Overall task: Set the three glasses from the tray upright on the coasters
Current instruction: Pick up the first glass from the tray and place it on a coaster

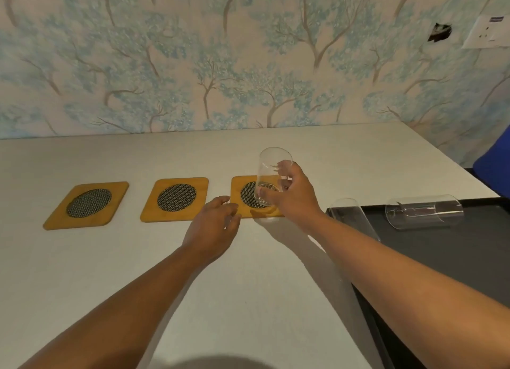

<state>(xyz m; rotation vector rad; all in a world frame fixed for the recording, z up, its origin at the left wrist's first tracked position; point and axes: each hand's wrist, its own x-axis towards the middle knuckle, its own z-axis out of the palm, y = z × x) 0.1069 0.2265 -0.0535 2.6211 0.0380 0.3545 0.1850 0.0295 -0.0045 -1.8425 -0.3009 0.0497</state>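
Bamboo-coloured wood, three square coasters lying in a row on the pale table, each with a dark woven mesh disc at centre. Left coaster sitting bare. Middle coaster sitting bare too, just beside the third.

Left hand resting palm-down on the table, fingers loosely spread and holding nothing, fingertips touching the near left corner of the right coaster.

Clear glass tumbler standing upright over the mesh disc of the right coaster, mouth up; whether its base is touching the mesh or hanging just above it, cannot tell. Right hand wrapping around the tumbler from the right side, thumb near the base, fingers curling round the upper wall, gripping it.

Further right, a black tray lying at the table's right edge. Second glass lying on its side at the tray's near left corner, partly hidden behind the right forearm. Third glass lying on its side along the tray's far edge, well apart from the coasters.

Behind everything, wallpaper with blue-green trees.
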